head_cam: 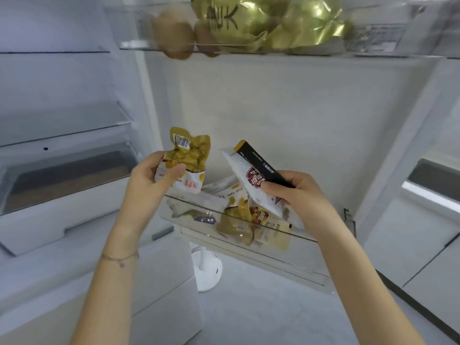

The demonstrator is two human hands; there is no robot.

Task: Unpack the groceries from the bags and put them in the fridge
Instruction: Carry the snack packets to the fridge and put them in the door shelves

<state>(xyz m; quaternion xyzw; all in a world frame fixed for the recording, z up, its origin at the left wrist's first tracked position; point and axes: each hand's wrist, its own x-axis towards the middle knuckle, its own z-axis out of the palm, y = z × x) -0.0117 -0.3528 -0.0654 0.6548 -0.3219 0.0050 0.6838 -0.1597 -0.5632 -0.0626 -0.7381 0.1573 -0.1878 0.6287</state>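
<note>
While both hands were raised before the open fridge door, the items stood as follows.

- Left hand (149,180): fingers and thumb were curled round a yellow-and-white snack pouch (185,160), barcode uppermost, held above the left end of the lower door bin (286,235).
- Right hand (301,192): thumb and fingers pinched two items together, a white packet (249,180) with a red emblem and a black stick pack (258,163) with a yellow end lying against it. Both were tilted up and to the left, above the same bin.
- Lower door bin, clear plastic: several loose snack packets (244,220), yellow and white, lay heaped inside.
- Upper door bin (139,38), clear: it held a crumpled gold foil bag (273,21), with brown rounded items (171,33) to its left, too blurred to name.
- Fridge interior, left: glass shelves (62,135) sat above a clear drawer (62,175).
- Left wrist: it bore a thin bracelet (119,257).
- Floor beyond the door: a white round base (209,270) with a post stood there.
</note>
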